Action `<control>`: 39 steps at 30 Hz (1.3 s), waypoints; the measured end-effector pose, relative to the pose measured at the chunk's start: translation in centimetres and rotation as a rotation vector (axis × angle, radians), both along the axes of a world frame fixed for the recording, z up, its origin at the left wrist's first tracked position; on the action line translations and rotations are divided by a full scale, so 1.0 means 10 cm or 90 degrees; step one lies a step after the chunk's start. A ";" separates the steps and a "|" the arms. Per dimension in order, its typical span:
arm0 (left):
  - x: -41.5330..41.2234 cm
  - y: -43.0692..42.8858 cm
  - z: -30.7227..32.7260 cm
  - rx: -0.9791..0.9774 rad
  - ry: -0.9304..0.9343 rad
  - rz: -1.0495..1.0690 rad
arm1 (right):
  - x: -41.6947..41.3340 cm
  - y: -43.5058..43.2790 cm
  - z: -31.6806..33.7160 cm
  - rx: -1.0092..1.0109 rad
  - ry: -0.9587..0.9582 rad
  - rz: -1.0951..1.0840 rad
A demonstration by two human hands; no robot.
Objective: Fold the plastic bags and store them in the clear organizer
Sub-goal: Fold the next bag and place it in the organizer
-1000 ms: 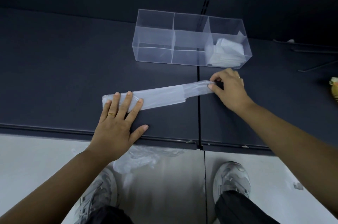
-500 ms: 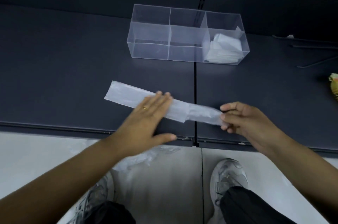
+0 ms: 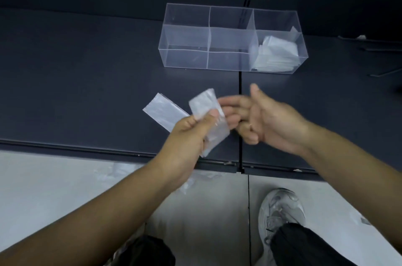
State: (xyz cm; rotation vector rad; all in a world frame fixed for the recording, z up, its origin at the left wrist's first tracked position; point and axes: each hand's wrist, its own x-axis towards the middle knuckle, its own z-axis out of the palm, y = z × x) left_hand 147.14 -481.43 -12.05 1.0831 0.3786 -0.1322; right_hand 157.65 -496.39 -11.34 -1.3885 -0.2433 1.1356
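Note:
A translucent plastic bag (image 3: 165, 111), folded into a long strip, is doubled over above the dark shelf (image 3: 87, 83). My left hand (image 3: 187, 135) pinches the doubled strip between thumb and fingers, and one end sticks out to the upper left. Just to the right, my right hand (image 3: 261, 118) has its fingers stretched toward the strip's folded part; it is blurred, so contact is unclear. The clear organizer (image 3: 187, 20) stands behind, with three compartments. Its right compartment holds several folded bags (image 3: 276, 52).
A vertical seam (image 3: 240, 113) splits the shelf just right of the strip. Crumpled plastic (image 3: 121, 172) lies on the pale floor below the shelf's front edge. My shoe (image 3: 280, 211) stands on the floor at the lower right.
The strip was lying flat, pressed by my left hand and pinched at its right end. Now it is doubled over and lifted, my left hand pinches it, and my right hand has let go.

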 end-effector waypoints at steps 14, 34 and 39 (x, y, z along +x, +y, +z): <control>0.31 0.99 -0.41 0.156 0.232 0.242 | -0.16 0.32 -0.46 -0.302 -0.240 -0.028; -0.31 0.46 -0.51 0.711 -0.154 -0.073 | -0.03 0.20 -0.02 -0.222 -0.261 -0.026; -0.18 0.54 -0.45 0.398 -0.026 -0.005 | -0.09 0.36 -0.31 -0.152 -0.203 0.103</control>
